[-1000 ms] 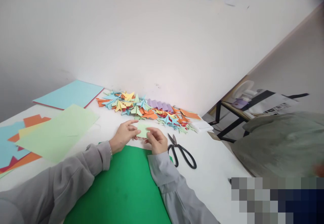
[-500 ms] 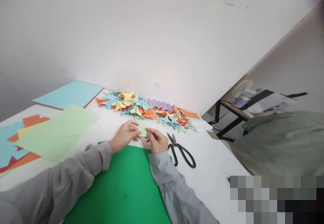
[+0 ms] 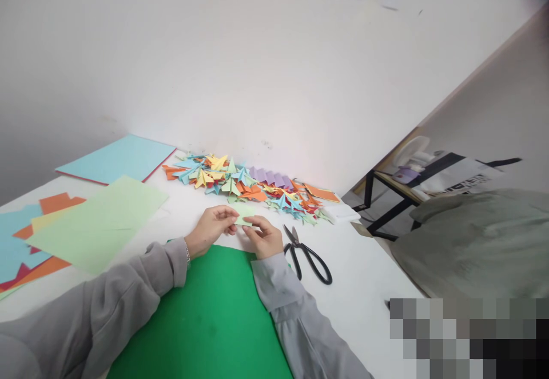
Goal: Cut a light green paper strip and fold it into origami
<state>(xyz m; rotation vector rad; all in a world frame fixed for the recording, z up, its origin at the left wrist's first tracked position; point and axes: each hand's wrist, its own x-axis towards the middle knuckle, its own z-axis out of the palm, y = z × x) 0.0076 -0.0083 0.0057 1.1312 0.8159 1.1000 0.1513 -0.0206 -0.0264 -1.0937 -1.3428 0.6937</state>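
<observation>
Left hand (image 3: 210,230) and right hand (image 3: 266,238) hold small, pale-green paper (image 3: 245,214).

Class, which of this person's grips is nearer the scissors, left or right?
Right. The right grip is just left of the scissors; the left grip is farther left, across the small light-green paper.

I hold a small piece of pale green paper (image 3: 245,213), its left edge pinched in my left hand (image 3: 212,229) and its near right part in my right hand (image 3: 266,236). Its plain upper face shows in the gap between my two grips, the far edge clear of both. Whether it is folded, I cannot tell.
</observation>
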